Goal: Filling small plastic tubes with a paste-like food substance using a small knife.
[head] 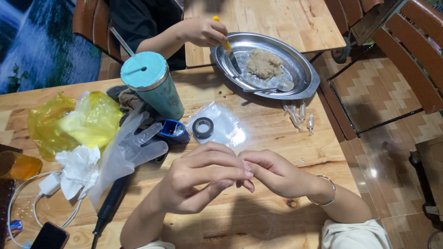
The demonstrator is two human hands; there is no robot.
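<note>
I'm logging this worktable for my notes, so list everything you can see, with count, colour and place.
Metal tray: one, silver, oval, far side of table.
Pale lumpy food: one heap, beige, in the tray.
Spoon: one, silver, in the tray.
Tumbler: one, teal lid with straw, left of tray.
Tape roll: one, black, on clear plastic sheet.
Small filled clear packets: a few, below the tray.
Yellow plastic bag: one, left.
Clear glove: one, beside the bag.
White tissue: one, crumpled, left.
Phone: one, black, lower left corner.
Table: wooden, light brown.
Other person's hand: one, holding a yellow-handled tool over the tray.
Left hand: fingertips pinched together against the right.
Right hand: silver bangle on the wrist.
</note>
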